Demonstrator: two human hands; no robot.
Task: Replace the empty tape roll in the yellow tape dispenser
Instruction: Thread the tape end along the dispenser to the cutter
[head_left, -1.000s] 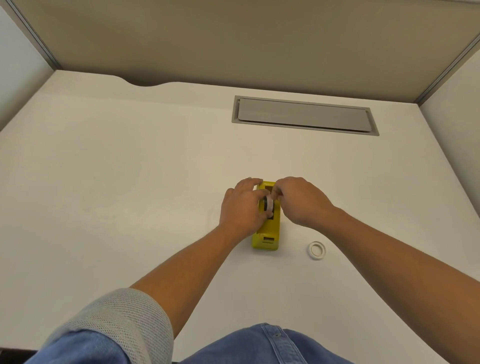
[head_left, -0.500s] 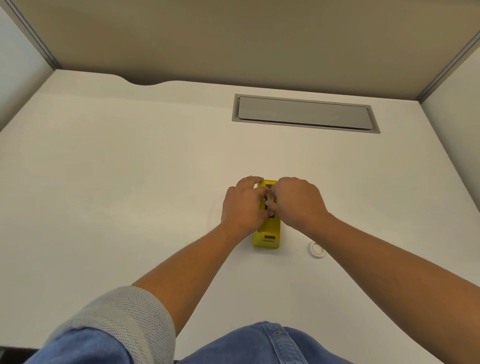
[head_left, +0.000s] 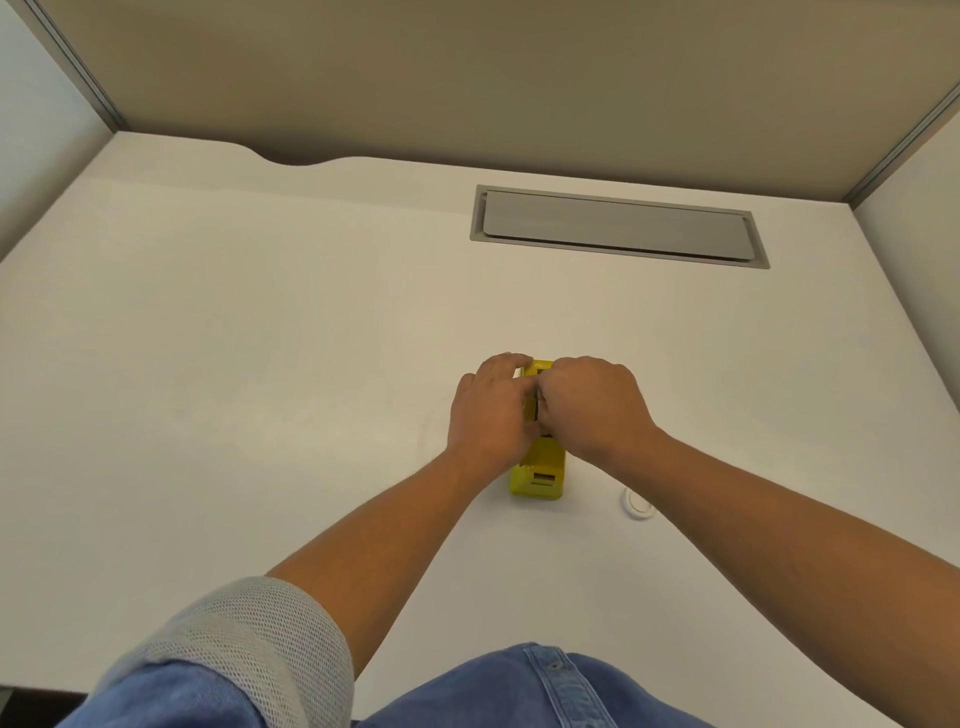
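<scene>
Both hands, left hand (head_left: 491, 415) and right hand (head_left: 592, 410), pressed together over the yellow tape dispenser (head_left: 540, 470) on the table (head_left: 260, 338), fingers hidden inside; a white tape ring (head_left: 635, 505) lay nearby.

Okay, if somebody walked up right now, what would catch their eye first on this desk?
Probably the yellow tape dispenser at mid-desk, the only bright colour, with the left hand and right hand closed over its top. Next, the small white ring lying just right of it, and the grey hatch set into the desk's far side.
</scene>
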